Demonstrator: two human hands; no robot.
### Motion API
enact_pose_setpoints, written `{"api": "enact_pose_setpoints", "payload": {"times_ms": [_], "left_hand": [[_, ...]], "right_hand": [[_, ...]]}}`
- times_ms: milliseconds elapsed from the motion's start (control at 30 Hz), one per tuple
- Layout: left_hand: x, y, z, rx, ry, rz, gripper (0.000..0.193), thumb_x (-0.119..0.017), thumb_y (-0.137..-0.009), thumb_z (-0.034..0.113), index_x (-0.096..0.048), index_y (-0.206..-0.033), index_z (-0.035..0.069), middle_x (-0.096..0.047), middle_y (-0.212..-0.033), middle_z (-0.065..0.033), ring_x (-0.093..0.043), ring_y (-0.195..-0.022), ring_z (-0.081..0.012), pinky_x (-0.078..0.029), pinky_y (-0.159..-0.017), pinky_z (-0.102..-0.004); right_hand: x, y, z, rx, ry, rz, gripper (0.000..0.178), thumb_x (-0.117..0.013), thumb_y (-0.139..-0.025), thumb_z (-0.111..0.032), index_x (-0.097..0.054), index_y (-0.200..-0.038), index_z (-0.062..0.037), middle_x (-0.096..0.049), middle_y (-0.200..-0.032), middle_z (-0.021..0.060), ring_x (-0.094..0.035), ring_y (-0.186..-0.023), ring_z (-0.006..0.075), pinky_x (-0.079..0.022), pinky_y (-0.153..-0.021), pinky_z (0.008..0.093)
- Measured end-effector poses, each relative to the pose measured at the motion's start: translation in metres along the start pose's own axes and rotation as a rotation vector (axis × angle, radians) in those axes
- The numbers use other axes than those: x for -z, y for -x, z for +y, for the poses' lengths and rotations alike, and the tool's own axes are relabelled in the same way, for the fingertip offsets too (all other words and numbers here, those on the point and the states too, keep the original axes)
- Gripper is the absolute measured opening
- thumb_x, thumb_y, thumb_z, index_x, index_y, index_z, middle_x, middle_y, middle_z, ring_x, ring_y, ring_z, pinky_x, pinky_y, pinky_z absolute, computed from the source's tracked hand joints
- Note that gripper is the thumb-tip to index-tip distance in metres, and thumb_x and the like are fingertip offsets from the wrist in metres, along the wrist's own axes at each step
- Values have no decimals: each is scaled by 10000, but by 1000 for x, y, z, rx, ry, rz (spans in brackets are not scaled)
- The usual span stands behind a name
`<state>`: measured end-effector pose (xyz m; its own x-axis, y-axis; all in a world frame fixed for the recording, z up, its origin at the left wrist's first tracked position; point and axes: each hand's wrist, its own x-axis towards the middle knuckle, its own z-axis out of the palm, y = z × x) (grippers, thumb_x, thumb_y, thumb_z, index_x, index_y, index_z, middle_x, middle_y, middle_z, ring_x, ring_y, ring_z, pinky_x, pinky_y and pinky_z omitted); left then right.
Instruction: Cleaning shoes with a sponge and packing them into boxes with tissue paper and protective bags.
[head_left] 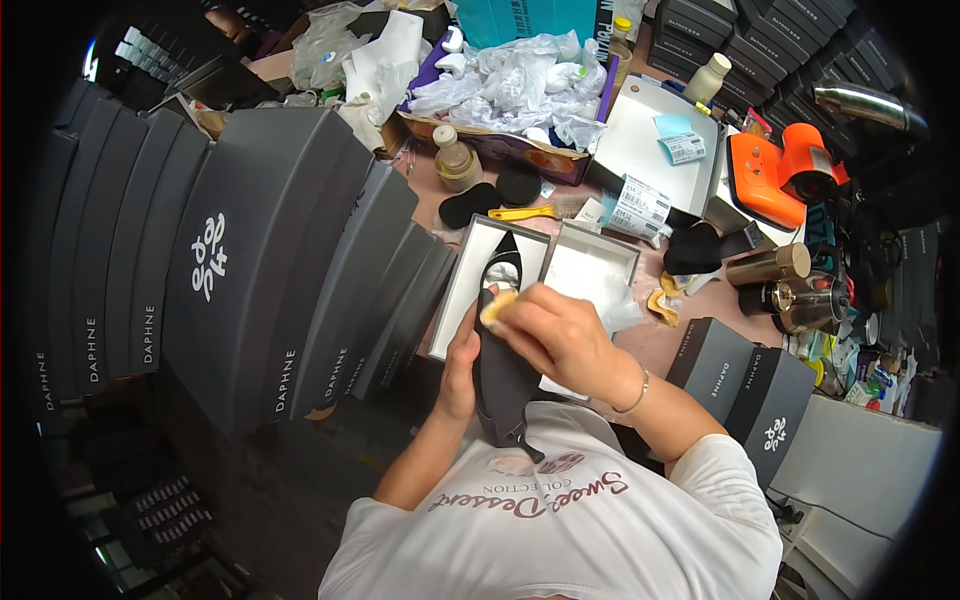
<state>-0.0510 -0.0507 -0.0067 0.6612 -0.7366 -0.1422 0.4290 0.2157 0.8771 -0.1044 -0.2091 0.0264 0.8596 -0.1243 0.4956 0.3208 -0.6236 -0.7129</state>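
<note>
My left hand (462,365) is closed round the side of a dark, slender shoe (500,385), held upright in front of my chest, its narrow lower end near my shirt. Pinched in the fingers of my right hand (565,335) is a small pale-yellow sponge (496,309), touching the shoe's upper part. Just beyond, a black pointed toe (507,246) with white stuffing behind it shows over an open shoe box (465,295); whether it belongs to the held shoe I cannot tell. To its right lies a grey-edged box lid (600,250).
Large grey shoe boxes (265,250) stand in a row at my left, more (725,375) at my right. Farther back are a carton of crumpled plastic (500,150), a bottle (457,160), a yellow-handled brush (525,213), a white tray with labels (640,130) and an orange device (765,180).
</note>
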Motion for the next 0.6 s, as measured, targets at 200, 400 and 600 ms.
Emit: {"api": "enact_pose_setpoints", "payload": {"times_ms": [200, 400, 600], "left_hand": [[7, 1, -6, 8, 30, 20, 653, -369, -931, 374, -263, -1432, -32, -419, -1368, -143, -439, -1240, -197, -355, -1036, -304], [6, -3, -5, 41, 99, -18, 681, -391, -922, 402, -263, -1437, -26, -429, -1356, -138, -446, -1230, -195, -362, -1026, -305], [0, -6, -1, 59, 106, -38, 671, -402, -923, 417, -288, -1424, -15, -438, -1343, -131, -463, -1211, -186, -375, -1009, -298]], "right_hand": [[5, 11, -4, -2, -10, -113, 173, -705, -763, -50, -626, -917, -37, -578, -811, 87, -604, -669, 255, -487, -565, 332], [-1, -3, 10, 53, 30, -6, 121, -686, -799, -109, -603, -866, -53, -541, -777, 71, -589, -649, 244, -476, -527, 337], [7, -5, 8, 120, 108, -15, 137, -681, -797, -138, -586, -867, -68, -511, -760, 56, -574, -646, 219, -471, -509, 325]]}}
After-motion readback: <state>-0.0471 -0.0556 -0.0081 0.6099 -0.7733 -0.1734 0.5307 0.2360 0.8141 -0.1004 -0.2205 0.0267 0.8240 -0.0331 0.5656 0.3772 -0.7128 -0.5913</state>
